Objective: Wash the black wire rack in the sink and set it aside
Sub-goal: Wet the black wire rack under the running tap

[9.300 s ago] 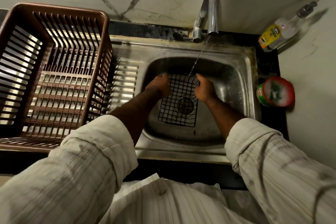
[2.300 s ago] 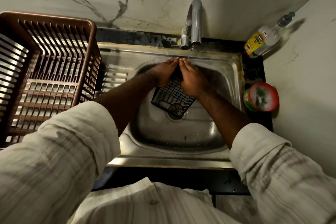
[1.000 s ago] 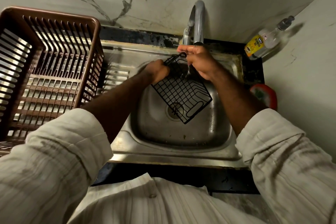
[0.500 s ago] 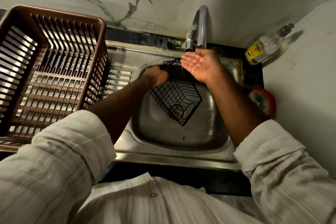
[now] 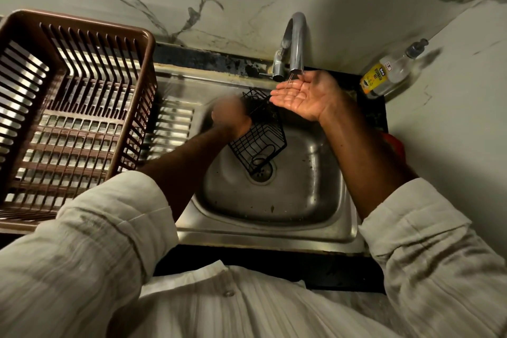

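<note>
Released from your right hand (image 5: pixel 304 96), the black wire rack (image 5: pixel 260 143) now hangs from your left hand (image 5: pixel 231 118) alone, tilted with its low corner over the drain (image 5: pixel 262 170) in the sink (image 5: pixel 274 236). That left fist is smeared by motion but looks clamped round the rack's upper edge. Your right hand, just beyond the grip, has turned palm up, fingers relaxed, catching the thin stream under the faucet (image 5: pixel 295 44). Rinsing looks nearly done; the brown dish basket (image 5: pixel 74 107), well left of the grip, seems the place to set it.
</note>
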